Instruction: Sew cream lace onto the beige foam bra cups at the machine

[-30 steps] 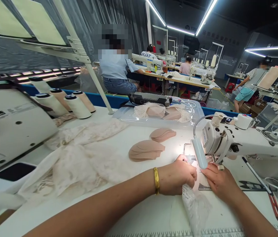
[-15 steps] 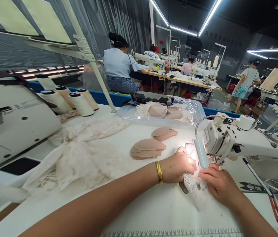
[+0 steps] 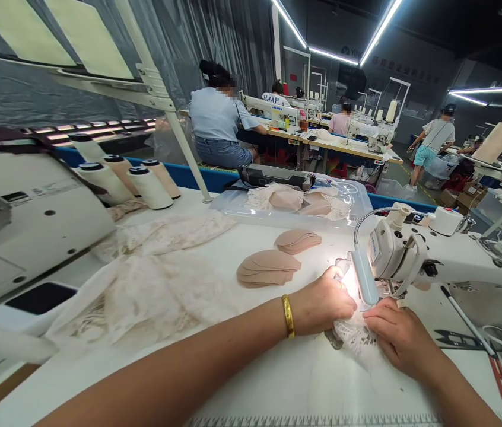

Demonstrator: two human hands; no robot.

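My left hand (image 3: 324, 302), a gold bangle on its wrist, is closed over a piece of white lace (image 3: 356, 339) at the needle of the white sewing machine (image 3: 438, 258). Right beside it, my right hand (image 3: 397, 335) lies on the same lace with fingers pressed down on it. The lace runs under the machine head, where a small lamp (image 3: 361, 276) lights the fabric. Two stacks of beige cup pieces (image 3: 269, 268) (image 3: 298, 240) sit just beyond my left hand.
A heap of cream lace (image 3: 144, 290) lies at left, with thread cones (image 3: 144, 184) and another machine (image 3: 24, 225) behind it. A clear tray (image 3: 349, 204) of cups stands at the back. Snips (image 3: 458, 339) and a red-handled tool (image 3: 495, 370) lie at right. Other people sew at far tables.
The lace has been fed further under the machine head, so less of it trails toward me. Both hands moved forward with it. A person at far right walked on.
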